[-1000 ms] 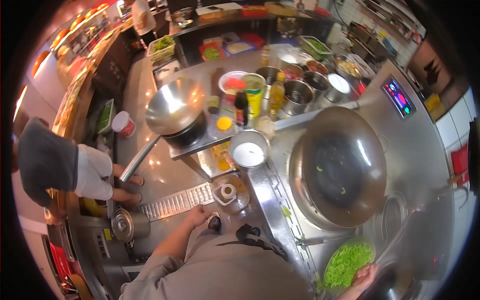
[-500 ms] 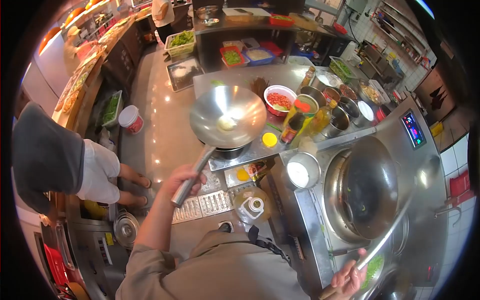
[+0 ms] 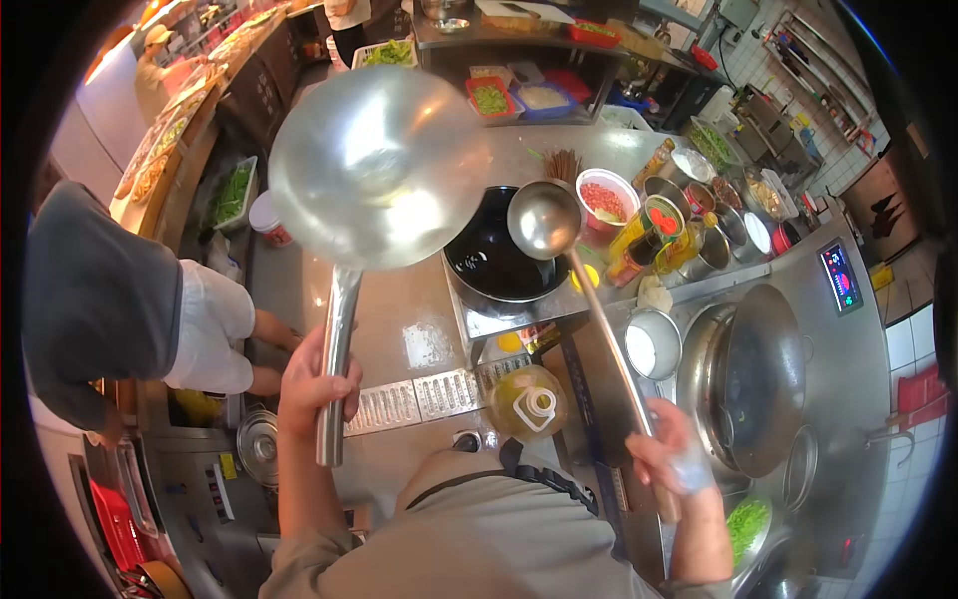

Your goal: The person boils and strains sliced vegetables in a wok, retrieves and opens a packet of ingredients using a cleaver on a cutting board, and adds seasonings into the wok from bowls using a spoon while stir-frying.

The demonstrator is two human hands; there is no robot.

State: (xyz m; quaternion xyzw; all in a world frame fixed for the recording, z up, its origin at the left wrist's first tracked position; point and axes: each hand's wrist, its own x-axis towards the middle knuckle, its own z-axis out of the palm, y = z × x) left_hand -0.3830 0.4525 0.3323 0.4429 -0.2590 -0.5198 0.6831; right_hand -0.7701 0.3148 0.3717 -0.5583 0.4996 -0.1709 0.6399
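Handles fill both fists: the left hand [image 3: 314, 387] is closed round that of the pan [image 3: 374, 165], the right hand [image 3: 667, 449] round that of the ladle [image 3: 544, 222]. Both tools look already lifted; the pan overlaps the black bowl [image 3: 499, 265] from this view, and the ladle's head shows over its right side, contact unclear. Greens [image 3: 746, 529] lie in their dish at lower right, seemingly unused, near the large wok [image 3: 768, 384]. Glare and blur mask any contents in the pan; the right forearm crowds the dish.
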